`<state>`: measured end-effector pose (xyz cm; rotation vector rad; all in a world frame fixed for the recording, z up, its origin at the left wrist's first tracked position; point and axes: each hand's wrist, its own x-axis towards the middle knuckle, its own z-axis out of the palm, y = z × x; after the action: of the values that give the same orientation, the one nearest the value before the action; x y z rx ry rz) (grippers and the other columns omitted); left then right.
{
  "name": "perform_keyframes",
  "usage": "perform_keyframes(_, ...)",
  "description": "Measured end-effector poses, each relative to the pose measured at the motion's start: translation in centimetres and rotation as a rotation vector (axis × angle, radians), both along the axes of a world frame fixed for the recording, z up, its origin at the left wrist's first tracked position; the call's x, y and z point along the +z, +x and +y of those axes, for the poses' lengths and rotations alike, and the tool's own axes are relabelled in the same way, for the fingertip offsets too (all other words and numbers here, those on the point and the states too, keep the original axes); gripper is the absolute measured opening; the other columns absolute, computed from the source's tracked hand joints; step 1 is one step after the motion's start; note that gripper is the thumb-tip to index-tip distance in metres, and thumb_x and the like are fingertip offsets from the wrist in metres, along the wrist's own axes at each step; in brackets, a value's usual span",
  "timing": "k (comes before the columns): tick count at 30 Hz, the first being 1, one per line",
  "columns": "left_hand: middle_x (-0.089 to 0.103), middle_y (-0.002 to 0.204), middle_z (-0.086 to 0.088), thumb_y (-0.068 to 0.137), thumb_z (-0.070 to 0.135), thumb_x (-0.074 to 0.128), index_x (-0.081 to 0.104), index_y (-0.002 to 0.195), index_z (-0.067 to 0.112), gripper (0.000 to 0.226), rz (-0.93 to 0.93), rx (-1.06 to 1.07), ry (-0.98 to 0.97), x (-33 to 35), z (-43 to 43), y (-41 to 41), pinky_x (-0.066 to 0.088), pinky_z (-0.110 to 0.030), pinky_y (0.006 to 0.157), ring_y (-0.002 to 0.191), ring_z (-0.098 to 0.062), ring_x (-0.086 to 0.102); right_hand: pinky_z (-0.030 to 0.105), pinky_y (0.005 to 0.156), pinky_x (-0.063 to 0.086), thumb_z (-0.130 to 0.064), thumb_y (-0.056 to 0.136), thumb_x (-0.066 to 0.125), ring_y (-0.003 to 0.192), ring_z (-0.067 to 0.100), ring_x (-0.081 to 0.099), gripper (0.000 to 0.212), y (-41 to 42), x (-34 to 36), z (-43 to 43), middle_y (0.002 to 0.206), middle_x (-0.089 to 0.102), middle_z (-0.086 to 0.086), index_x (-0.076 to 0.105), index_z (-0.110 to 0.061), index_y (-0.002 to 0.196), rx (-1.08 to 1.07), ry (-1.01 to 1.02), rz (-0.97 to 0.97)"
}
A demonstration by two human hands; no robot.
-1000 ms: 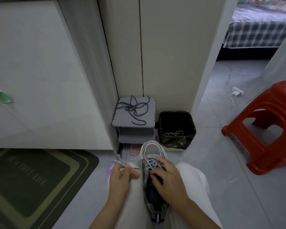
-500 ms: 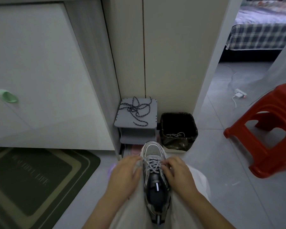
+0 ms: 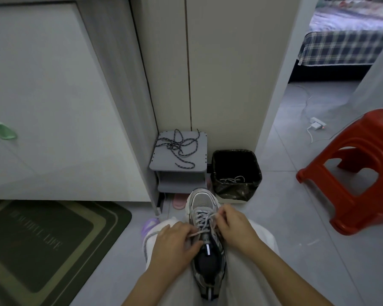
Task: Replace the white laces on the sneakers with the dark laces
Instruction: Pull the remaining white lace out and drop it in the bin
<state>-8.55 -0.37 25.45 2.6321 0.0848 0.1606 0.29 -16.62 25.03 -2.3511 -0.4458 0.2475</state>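
Observation:
A grey sneaker (image 3: 202,203) lies toe-forward between my knees, still threaded with a white lace (image 3: 202,219). My left hand (image 3: 175,246) sits at the shoe's left side and pinches a lace strand that runs across the tongue. My right hand (image 3: 234,226) is at the right side, its fingertips pinching the lace near the upper eyelets. The dark laces (image 3: 177,146) lie tangled on top of a small grey shelf (image 3: 199,162) ahead. Another white lace (image 3: 231,180) lies in the black bin (image 3: 255,171).
A red plastic stool (image 3: 352,171) stands to the right. A dark doormat (image 3: 42,241) lies at the left. White cabinet doors (image 3: 53,96) and a wall panel rise ahead. A charger and cable (image 3: 316,125) lie on the floor by the bedroom doorway.
My left hand has come in from the left, where it held a pulled-out lace end, to the shoe's side. My right hand moved from the tongue to the right eyelets.

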Motion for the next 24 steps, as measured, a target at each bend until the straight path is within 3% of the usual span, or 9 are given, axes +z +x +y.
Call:
perform_keyframes(4,0.055,0.090,0.018,0.082,0.052,0.056,0.057,0.096,0.033,0.023,0.036,0.047,0.071,0.3,-0.4,-0.2,0.032,-0.024,0.094,0.084,-0.001,0.039,0.033,0.072,0.045,-0.031,0.095,0.047,0.076,0.017,0.055,0.012,0.7,0.4,0.2,0.081,0.061,-0.001,0.049,-0.020,0.091,0.045,-0.035,-0.030)
perform_keyframes(8,0.046,0.075,0.021,0.077,0.053,0.059,0.060,0.083,0.030,0.024,-0.024,0.053,0.004,-1.0,-0.1,-0.6,0.040,-0.030,0.088,0.073,0.001,0.034,0.015,0.059,0.040,-0.038,0.083,0.066,0.062,0.002,0.050,0.020,0.3,0.0,-0.8,0.065,0.055,-0.010,0.055,-0.024,0.074,0.020,0.044,0.083)
perform_keyframes(11,0.054,0.072,0.021,0.074,0.053,0.055,0.059,0.078,0.032,0.022,-0.083,0.060,-0.008,-2.5,0.1,-1.0,0.045,-0.025,0.078,0.072,-0.003,0.044,0.024,0.064,0.043,-0.034,0.082,0.068,0.067,0.011,0.055,0.023,-0.1,-0.4,-1.1,0.069,0.059,-0.004,0.057,-0.018,0.070,0.078,0.022,0.050)
perform_keyframes(15,0.060,0.078,0.021,0.077,0.050,0.054,0.056,0.081,0.036,0.015,-0.093,0.024,0.019,-3.7,0.1,-1.2,0.038,-0.021,0.094,0.075,0.002,0.051,0.030,0.068,0.044,-0.030,0.092,0.054,0.068,0.014,0.055,0.021,0.0,-0.7,-1.3,0.068,0.059,-0.006,0.049,-0.018,0.076,0.047,-0.005,0.029)
perform_keyframes(18,0.058,0.075,0.022,0.076,0.051,0.054,0.055,0.078,0.036,0.015,-0.115,0.024,0.047,-4.2,0.1,-1.1,0.029,-0.021,0.098,0.073,0.003,0.051,0.027,0.071,0.051,-0.022,0.097,0.046,0.069,0.007,0.066,0.018,0.4,-0.4,-1.7,0.072,0.069,-0.004,0.050,-0.015,0.081,-0.053,0.172,0.143)
perform_keyframes(21,0.058,0.074,0.021,0.076,0.052,0.054,0.056,0.077,0.035,0.016,-0.125,0.025,0.053,-4.6,0.1,-1.1,0.028,-0.021,0.099,0.073,0.004,0.051,0.026,0.070,0.051,-0.023,0.093,0.054,0.069,0.006,0.067,0.015,-0.1,-0.4,-1.6,0.072,0.070,-0.004,0.055,-0.017,0.080,-0.101,0.275,0.175)
perform_keyframes(24,0.059,0.075,0.021,0.077,0.051,0.053,0.056,0.077,0.035,0.017,-0.134,0.034,0.032,-4.9,0.1,-1.1,0.027,-0.019,0.098,0.073,0.003,0.052,0.027,0.070,0.050,-0.037,0.081,0.066,0.073,0.006,0.062,0.017,-0.7,-1.1,-1.6,0.077,0.067,-0.007,0.057,-0.024,0.074,0.013,0.089,0.082)
